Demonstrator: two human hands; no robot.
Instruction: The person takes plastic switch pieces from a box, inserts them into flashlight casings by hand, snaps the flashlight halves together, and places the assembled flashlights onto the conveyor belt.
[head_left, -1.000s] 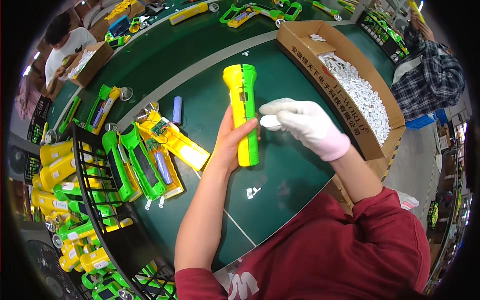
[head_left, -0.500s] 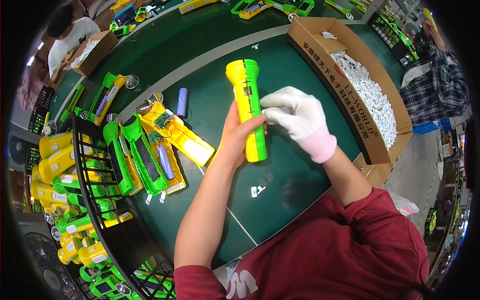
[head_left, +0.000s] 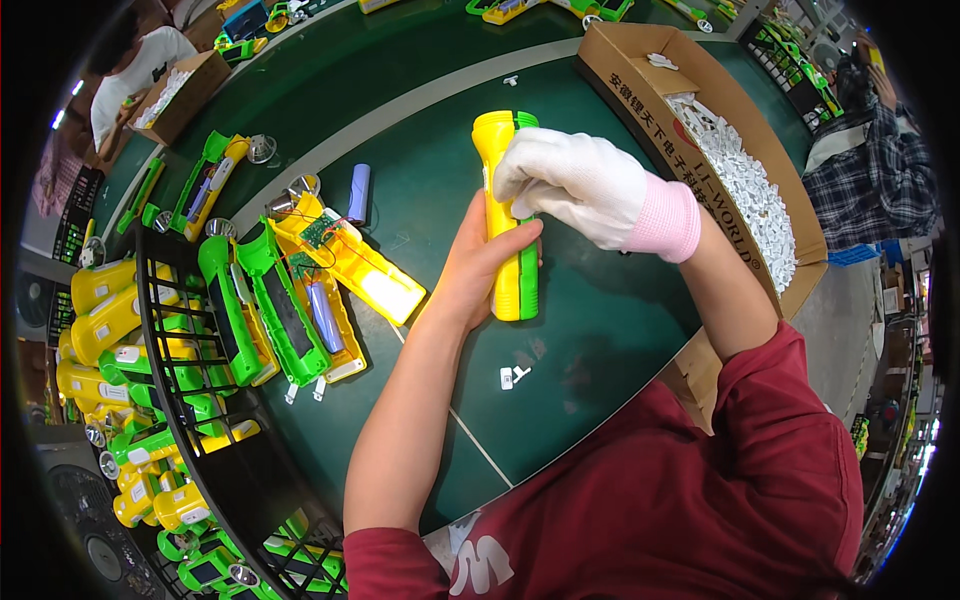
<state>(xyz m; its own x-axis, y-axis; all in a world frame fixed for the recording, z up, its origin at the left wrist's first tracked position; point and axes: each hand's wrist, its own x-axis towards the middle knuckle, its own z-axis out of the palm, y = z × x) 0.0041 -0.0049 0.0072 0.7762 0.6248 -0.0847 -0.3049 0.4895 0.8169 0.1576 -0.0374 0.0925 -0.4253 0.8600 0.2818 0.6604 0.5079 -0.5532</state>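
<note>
A yellow-and-green flashlight (head_left: 513, 290) stands out over the green table, its wide head pointing away from me. My bare left hand (head_left: 480, 255) is wrapped round its lower body, thumb lying across the front. My right hand (head_left: 575, 185), in a white glove with a pink cuff, is over the upper body with its fingers bent and close together. The glove covers the flashlight's middle, so whatever those fingers hold is hidden. Nearer me on the table lie small white plastic pieces (head_left: 512, 377).
Opened flashlight shells (head_left: 285, 310) with wires and a purple battery cell (head_left: 359, 194) lie to the left. Beside them a black crate (head_left: 190, 370) holds several flashlights. A cardboard box (head_left: 640, 110) of white pieces stands at the right. Two other people are at the far sides.
My right hand has moved left and up onto the flashlight's front, hiding its middle. The flashlight stays in my left hand, turned slightly so more yellow shows.
</note>
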